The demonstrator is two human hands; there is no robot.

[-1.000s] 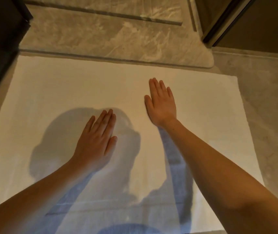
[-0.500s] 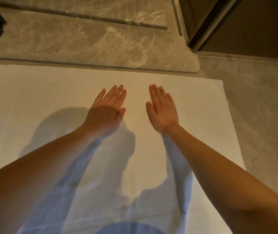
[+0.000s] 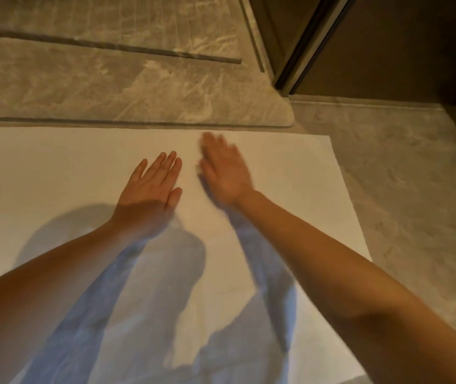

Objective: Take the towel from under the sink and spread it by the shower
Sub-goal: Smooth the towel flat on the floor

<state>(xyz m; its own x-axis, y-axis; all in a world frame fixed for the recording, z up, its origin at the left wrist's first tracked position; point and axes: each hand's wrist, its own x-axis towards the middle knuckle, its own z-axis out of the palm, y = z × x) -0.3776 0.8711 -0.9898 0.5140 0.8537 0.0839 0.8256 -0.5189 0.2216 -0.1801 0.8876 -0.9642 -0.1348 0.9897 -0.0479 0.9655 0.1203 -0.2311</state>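
Observation:
A large white towel (image 3: 55, 176) lies spread flat on the floor, its far edge along the raised marble shower threshold (image 3: 127, 95). My left hand (image 3: 152, 189) rests palm down on the towel near its middle, fingers straight and close together. My right hand (image 3: 224, 170) is just to the right of it, palm down over the towel and blurred by motion. Neither hand grips anything. Shadows of my arms and head fall across the near part of the towel.
Grey marble floor (image 3: 415, 203) runs along the towel's right side. A dark door frame and panel (image 3: 318, 42) stand at the upper right, past the rounded corner of the threshold. A dark groove (image 3: 110, 47) crosses the shower floor beyond.
My left hand slid forward and to the right until it lay beside the right hand. My right hand now moves over the towel, blurred. The view shifted left to right across the towel.

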